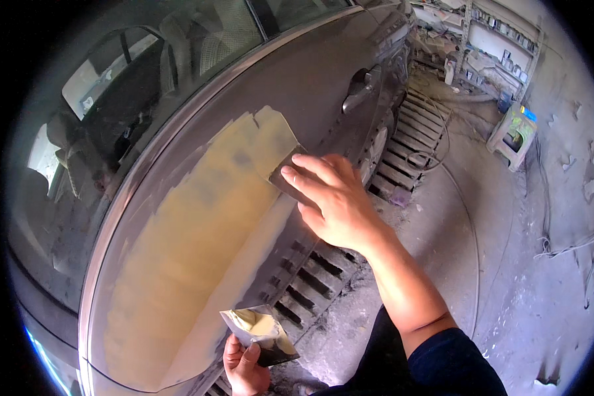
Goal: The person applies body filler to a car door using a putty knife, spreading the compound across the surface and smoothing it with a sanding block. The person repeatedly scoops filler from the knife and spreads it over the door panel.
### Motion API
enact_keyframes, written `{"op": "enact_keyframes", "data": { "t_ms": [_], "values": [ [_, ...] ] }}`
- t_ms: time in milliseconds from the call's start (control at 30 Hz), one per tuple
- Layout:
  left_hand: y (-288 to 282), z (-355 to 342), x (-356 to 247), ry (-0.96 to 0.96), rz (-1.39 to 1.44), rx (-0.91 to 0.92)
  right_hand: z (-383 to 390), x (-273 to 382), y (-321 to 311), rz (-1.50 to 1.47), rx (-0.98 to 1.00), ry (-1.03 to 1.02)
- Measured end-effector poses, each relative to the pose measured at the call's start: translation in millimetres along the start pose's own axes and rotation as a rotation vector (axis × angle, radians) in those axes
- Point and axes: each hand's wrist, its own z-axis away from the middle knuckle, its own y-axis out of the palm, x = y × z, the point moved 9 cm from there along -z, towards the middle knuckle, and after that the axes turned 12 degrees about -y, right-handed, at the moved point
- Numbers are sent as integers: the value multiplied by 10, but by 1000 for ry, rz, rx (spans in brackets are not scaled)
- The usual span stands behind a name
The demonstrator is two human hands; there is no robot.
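A dark grey-brown car door (317, 59) fills the middle and left, with a long patch of yellow filler (185, 237) across it. My right hand (336, 201) grips a thin dark spreader (284, 175) against the patch's upper right end, fingertips resting on the blade. At the lower middle, my left hand (244, 369) pinches a metal plate (280, 350) bearing a mound of yellow filler (254, 323). The door handle (356, 92) is above and right of my right hand.
Metal shelves (501, 39) with cans stand at the back right, near a grey stool (511, 135) with small items on it. A slatted floor grate (412, 132) runs beside the car. A hose (468, 224) lies on the concrete floor, and cables (561, 251) lie at the right.
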Motion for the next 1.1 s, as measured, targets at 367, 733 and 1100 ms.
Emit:
{"op": "enact_keyframes", "data": {
  "t_ms": [367, 733, 1100],
  "values": [
    [70, 100, -23, 6, 2, -2, 341, -96, 174, -37, -54, 36],
    [39, 201, -15, 50, 28, 6, -730, -11, -317, 112, 82, 44],
    [73, 123, 17, 37, 36, 22, -514, -105, -480, 131, 133, 105]
  ]
}}
